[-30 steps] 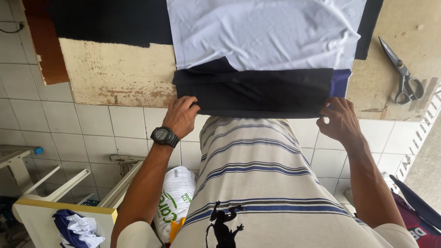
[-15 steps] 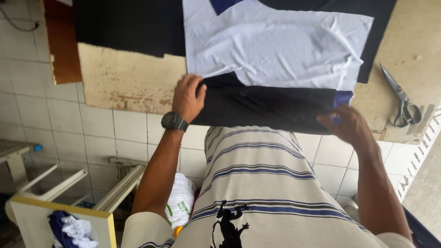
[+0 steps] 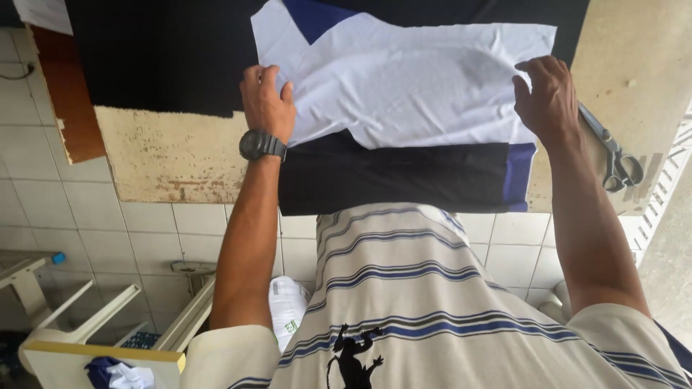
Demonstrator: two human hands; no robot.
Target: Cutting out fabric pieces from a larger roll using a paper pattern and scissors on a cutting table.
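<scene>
1. White fabric piece (image 3: 411,86): a thin, lightly creased sheet, lying flat on the table (image 3: 166,158), spread wide from left to right. Its left edge sits under the left hand (image 3: 267,101); its right edge is pinched by the right hand (image 3: 548,97).
2. Black fabric (image 3: 393,176): lies beneath the white piece, its near edge overhanging the near edge of the table.
3. Blue fabric (image 3: 519,169): a narrow strip showing at the right end of the black layer; a blue wedge also shows at the far edge.
</scene>
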